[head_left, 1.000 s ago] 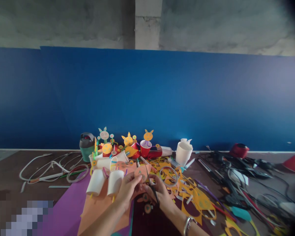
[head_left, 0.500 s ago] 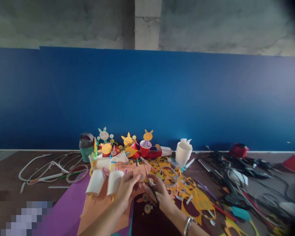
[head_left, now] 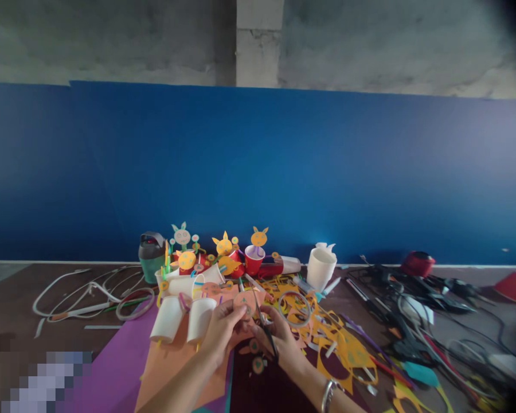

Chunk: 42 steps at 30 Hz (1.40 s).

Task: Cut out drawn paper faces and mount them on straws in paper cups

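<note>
Between thumb and fingers, my left hand (head_left: 224, 326) pinches a round orange paper piece (head_left: 243, 300) with a small mark on it. My right hand (head_left: 279, 335) is closed on a pair of scissors (head_left: 266, 328), whose blades point up beside the paper piece's right edge. Whether the blades touch the paper I cannot tell. Below the hands, small paper cut-outs with green marks (head_left: 257, 365) lie on a dark sheet. Two upturned white paper cups (head_left: 167, 319) stand left of my left hand on orange paper (head_left: 159, 373).
Yellow paper scraps (head_left: 346, 350) and a tape roll (head_left: 308, 315) spread to the right. Behind are paper animal figures (head_left: 258, 237) on cups, and a white cup (head_left: 321, 269). Cables and a black glue gun (head_left: 413, 338) lie at far right. A white cable (head_left: 64, 312) is at left.
Almost nothing differs. The round paper piece tilts very slightly in my left hand, while the scissors stay beside it.
</note>
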Each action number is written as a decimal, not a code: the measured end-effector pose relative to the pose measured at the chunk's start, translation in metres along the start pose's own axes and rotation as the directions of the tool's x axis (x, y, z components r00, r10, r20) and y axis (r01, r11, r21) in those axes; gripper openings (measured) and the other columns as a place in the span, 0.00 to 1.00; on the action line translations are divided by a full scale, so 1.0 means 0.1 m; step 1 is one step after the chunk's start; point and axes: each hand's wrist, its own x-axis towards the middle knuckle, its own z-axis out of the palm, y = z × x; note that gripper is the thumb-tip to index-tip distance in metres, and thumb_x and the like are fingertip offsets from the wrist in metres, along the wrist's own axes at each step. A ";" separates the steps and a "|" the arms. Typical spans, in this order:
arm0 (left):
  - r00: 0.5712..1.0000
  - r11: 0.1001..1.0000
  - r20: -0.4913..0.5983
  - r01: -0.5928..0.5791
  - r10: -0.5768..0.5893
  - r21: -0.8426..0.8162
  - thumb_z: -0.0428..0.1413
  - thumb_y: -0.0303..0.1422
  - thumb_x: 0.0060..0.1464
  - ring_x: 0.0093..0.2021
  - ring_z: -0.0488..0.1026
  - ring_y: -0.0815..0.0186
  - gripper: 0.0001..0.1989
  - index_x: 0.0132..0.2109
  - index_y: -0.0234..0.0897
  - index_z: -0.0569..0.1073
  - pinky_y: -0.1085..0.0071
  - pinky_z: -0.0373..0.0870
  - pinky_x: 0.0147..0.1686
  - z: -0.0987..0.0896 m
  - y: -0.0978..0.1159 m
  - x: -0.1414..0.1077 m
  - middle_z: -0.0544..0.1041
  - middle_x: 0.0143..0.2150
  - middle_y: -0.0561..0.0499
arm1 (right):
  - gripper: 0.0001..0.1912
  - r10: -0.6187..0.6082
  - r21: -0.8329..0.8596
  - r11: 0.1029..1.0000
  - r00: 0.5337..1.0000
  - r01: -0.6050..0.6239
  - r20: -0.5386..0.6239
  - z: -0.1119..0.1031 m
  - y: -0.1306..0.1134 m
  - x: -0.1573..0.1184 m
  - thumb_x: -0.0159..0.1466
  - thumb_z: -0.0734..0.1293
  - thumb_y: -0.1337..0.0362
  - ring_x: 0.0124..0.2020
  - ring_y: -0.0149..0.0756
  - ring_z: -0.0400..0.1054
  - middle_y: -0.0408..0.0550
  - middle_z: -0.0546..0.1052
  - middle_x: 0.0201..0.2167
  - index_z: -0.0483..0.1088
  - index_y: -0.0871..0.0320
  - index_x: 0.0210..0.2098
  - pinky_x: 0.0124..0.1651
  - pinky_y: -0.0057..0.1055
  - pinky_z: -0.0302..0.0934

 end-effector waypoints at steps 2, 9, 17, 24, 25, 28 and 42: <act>1.000 1.000 -0.014 0.000 0.000 -0.014 0.62 0.35 0.44 0.21 0.66 0.72 0.10 0.26 0.33 0.72 0.77 0.62 0.22 0.00 0.00 -0.01 0.71 0.21 0.54 | 0.32 0.008 0.001 1.000 1.000 -0.008 -0.001 0.01 -0.03 -0.01 0.49 0.74 0.49 0.13 0.22 0.54 0.33 0.66 0.14 0.59 0.58 0.44 0.16 0.19 0.46; 0.997 0.999 -0.072 -0.005 0.001 -0.046 0.63 0.37 0.43 0.21 0.67 0.71 0.11 0.28 0.34 0.73 0.75 0.65 0.23 0.02 -0.02 -0.01 0.71 0.21 0.55 | 0.32 0.044 -0.015 0.999 0.999 -0.045 -0.021 0.05 -0.11 -0.04 0.48 0.75 0.50 0.13 0.21 0.54 0.34 0.67 0.15 0.60 0.59 0.44 0.15 0.18 0.45; 1.000 1.000 0.016 0.007 -0.007 0.005 0.63 0.36 0.42 0.19 0.66 0.71 0.11 0.24 0.34 0.72 0.76 0.62 0.21 0.04 0.05 -0.02 0.70 0.18 0.56 | 0.31 0.006 0.001 1.000 1.000 -0.007 0.027 0.03 -0.07 -0.01 0.47 0.75 0.49 0.11 0.21 0.53 0.32 0.64 0.12 0.59 0.57 0.40 0.14 0.18 0.45; 1.000 1.000 -0.001 -0.014 0.014 0.012 0.62 0.37 0.43 0.20 0.67 0.71 0.10 0.27 0.34 0.73 0.76 0.63 0.22 -0.02 -0.01 0.01 0.72 0.21 0.54 | 0.30 0.024 0.002 1.000 1.000 -0.024 0.003 0.02 -0.07 -0.02 0.47 0.75 0.50 0.13 0.21 0.54 0.33 0.66 0.14 0.60 0.58 0.40 0.15 0.18 0.44; 1.000 1.000 -0.010 -0.001 0.000 -0.002 0.63 0.37 0.43 0.20 0.67 0.71 0.11 0.28 0.34 0.73 0.75 0.63 0.22 -0.02 -0.02 0.01 0.72 0.21 0.54 | 0.30 0.026 -0.001 1.000 1.000 -0.026 0.002 0.02 -0.07 -0.02 0.47 0.75 0.51 0.13 0.22 0.56 0.34 0.67 0.15 0.60 0.58 0.40 0.15 0.18 0.45; 0.999 0.999 -0.043 0.026 -0.027 -0.027 0.63 0.37 0.43 0.21 0.68 0.71 0.11 0.29 0.34 0.73 0.75 0.65 0.22 -0.02 -0.04 0.01 0.72 0.22 0.55 | 0.30 0.032 -0.017 0.999 0.999 -0.032 0.002 0.02 -0.07 -0.02 0.48 0.75 0.51 0.14 0.22 0.56 0.35 0.67 0.15 0.60 0.59 0.41 0.16 0.18 0.47; 1.000 0.998 0.004 0.003 -0.003 -0.058 0.62 0.36 0.46 0.21 0.67 0.71 0.11 0.26 0.34 0.70 0.75 0.66 0.23 0.04 -0.03 -0.02 0.70 0.20 0.56 | 0.28 -0.012 0.034 0.999 0.999 0.011 0.041 0.06 -0.12 -0.03 0.48 0.75 0.49 0.13 0.23 0.59 0.35 0.68 0.16 0.60 0.57 0.38 0.16 0.20 0.53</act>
